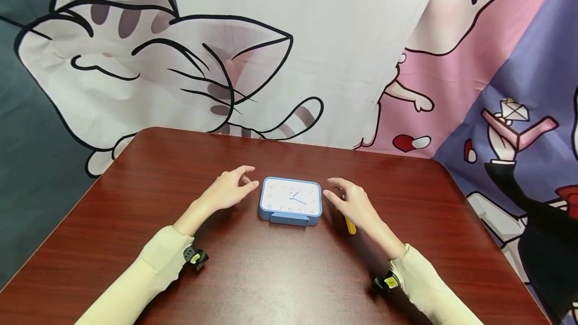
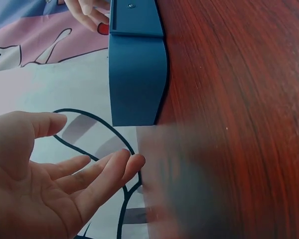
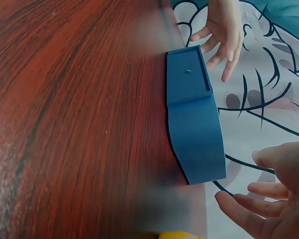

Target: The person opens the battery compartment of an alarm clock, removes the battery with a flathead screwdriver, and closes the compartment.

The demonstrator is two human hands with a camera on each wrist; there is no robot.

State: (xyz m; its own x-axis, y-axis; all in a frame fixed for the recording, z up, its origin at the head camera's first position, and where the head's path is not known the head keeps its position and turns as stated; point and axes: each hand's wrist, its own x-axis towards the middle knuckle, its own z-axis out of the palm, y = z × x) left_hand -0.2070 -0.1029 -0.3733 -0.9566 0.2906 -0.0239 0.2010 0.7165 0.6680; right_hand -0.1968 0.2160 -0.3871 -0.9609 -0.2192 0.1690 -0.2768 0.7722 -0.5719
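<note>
Flanking one clock [image 1: 291,199]: left grip [image 1: 228,189], right grip [image 1: 355,204], both released; one yellow object [image 1: 350,226] near right grip

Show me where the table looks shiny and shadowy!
Head view: pale glare on the table in front of the clock, dark shadow beside the right forearm; left wrist view: blurry pale reflection below the clock's end; right wrist view: whitish sheen toward the left edge.
</note>
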